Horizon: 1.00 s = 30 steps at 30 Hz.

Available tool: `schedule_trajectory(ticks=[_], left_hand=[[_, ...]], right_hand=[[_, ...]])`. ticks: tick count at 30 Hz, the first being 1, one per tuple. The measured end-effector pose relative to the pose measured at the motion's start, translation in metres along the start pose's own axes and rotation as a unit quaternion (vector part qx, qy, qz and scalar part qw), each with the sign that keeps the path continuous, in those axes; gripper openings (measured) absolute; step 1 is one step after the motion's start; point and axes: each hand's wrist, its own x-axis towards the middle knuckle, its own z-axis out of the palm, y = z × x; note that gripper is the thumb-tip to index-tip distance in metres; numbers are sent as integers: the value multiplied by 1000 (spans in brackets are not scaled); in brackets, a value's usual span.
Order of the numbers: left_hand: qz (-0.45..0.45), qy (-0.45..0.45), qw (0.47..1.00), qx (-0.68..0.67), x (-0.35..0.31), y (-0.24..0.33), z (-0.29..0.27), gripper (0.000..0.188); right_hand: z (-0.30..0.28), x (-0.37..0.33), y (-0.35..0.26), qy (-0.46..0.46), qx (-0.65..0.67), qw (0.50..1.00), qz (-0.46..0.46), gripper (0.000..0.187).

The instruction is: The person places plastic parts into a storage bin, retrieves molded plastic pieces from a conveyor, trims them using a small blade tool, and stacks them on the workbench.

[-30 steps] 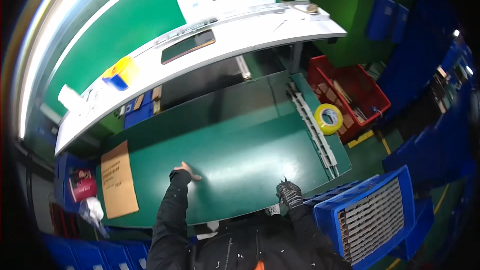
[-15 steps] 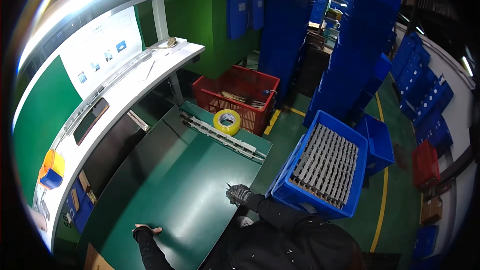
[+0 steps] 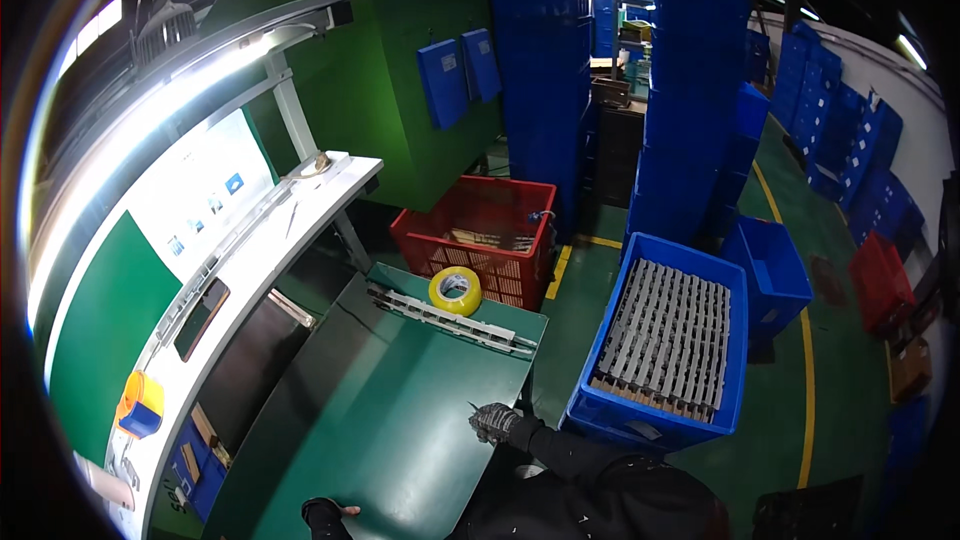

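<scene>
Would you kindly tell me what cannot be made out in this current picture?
In the head view:
Left hand: mostly hidden by its dark sleeve.
Right hand: too small to tell whether the dark spike at it is held.
Red crate: its near side hides the bottom.
Blue bin: grey strips on top hide what lies beneath.

The green tabletop (image 3: 380, 410) offers passage up to the metal strips (image 3: 452, 322) and tape roll (image 3: 456, 306).

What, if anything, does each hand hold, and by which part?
Cannot be told: the left hand is mostly hidden by its black sleeve; the thin dark tip at the grey knit-gloved right hand is too small to identify.
</scene>
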Motion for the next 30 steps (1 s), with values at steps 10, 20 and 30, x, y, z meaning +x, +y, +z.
schedule_trajectory(ticks=[10, 20, 30], left_hand=[[137, 141, 980, -41, -37, 107, -45, 91], [206, 159, 965, -32, -54, 166, -55, 97], [211, 154, 965, -32, -53, 170, -46, 104]], right_hand=[[-15, -33, -41, 52, -17, 998, 43, 20], [-31, -31, -21, 17, -88, 993, 79, 31], [-20, -43, -36, 81, -120, 988, 53, 28]])
